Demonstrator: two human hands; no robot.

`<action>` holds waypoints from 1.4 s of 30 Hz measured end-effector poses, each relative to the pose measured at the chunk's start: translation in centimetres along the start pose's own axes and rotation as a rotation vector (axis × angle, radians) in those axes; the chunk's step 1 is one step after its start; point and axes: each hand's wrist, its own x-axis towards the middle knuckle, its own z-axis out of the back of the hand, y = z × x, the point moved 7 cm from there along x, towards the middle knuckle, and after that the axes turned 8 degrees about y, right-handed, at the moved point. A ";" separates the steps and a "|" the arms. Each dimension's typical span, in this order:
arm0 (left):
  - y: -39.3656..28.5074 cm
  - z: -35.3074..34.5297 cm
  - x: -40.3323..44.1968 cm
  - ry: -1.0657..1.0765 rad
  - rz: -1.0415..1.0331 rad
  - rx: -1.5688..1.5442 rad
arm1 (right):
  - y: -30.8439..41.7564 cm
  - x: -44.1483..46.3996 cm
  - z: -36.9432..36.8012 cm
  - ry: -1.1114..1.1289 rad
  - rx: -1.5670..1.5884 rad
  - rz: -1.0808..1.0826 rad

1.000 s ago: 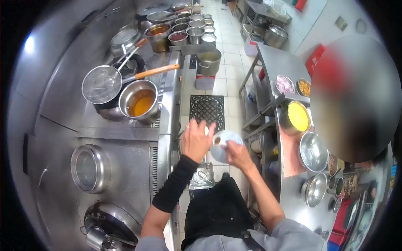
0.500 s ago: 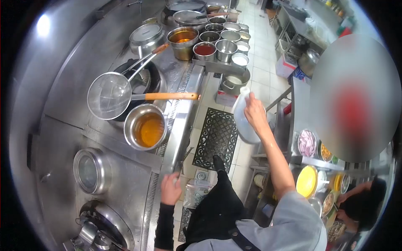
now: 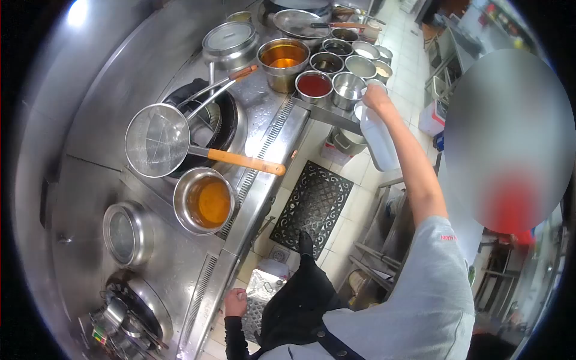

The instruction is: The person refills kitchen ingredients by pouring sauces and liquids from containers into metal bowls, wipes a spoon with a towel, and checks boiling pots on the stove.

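Observation:
My right hand (image 3: 377, 97) grips a translucent plastic jug (image 3: 381, 147) near its top, with the arm stretched forward. The jug hangs over the floor beside the front corner of the metal sauce containers. Just left of that hand stand an open steel container (image 3: 348, 87) and a container of red sauce (image 3: 314, 85). Behind the jug, a container with white contents (image 3: 359, 111) is mostly hidden. My left hand (image 3: 236, 302) is low, by the front edge of the steel counter (image 3: 264, 174). Its fingers are curled closed, and what is in them, if anything, is hidden.
A mesh strainer (image 3: 157, 141) with a wooden handle lies across the black wok burner (image 3: 231, 120). Pots of amber liquid (image 3: 214, 203) (image 3: 282, 60) stand on the counter. A black mat (image 3: 312, 204) covers part of the floor. At right is a person, blurred, near a metal worktable.
My right hand has moved forward with the jug, up to the sauce containers. My left hand has dropped slightly lower and left. The view has shifted, and the food bowls at right have left it.

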 end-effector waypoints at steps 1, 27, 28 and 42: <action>0.8 -0.3 -0.2 -0.004 0.032 -0.044 | -0.2 1.1 0.1 -0.003 -0.011 -0.005; 4.6 -4.7 -2.4 -0.013 0.303 -0.097 | -0.4 8.1 -2.3 0.274 -0.104 -0.030; 4.6 -4.8 -2.3 -0.028 0.271 -0.082 | -0.2 8.1 -2.3 0.287 -0.103 -0.014; 2.2 -3.1 -2.4 -0.055 0.320 -0.204 | 0.2 8.7 -3.4 0.476 -0.195 0.047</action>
